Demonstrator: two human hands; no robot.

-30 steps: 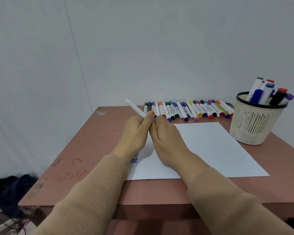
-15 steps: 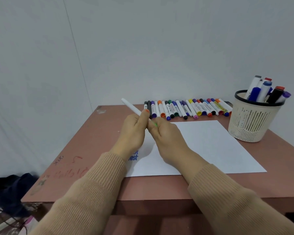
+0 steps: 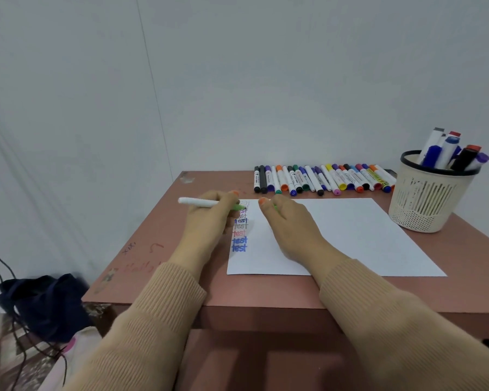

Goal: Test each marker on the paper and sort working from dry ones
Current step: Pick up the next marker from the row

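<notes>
A reddish-brown table point(image 3: 153, 249) is seen with a white sheet of paper point(image 3: 350, 238) laid on it. A cream slotted basket point(image 3: 424, 201) holding several thick markers is stood at the paper's far right corner. A row of capped markers point(image 3: 322, 179) is laid along the table's far edge. The left hand point(image 3: 209, 218) is curled round a white marker point(image 3: 198, 202), its green tip brought to the paper's top left corner above a column of "test" words point(image 3: 240, 230). The right hand point(image 3: 288, 224) is rested on the paper, fingers curled over a green cap point(image 3: 274, 208), of which only a sliver is seen.
</notes>
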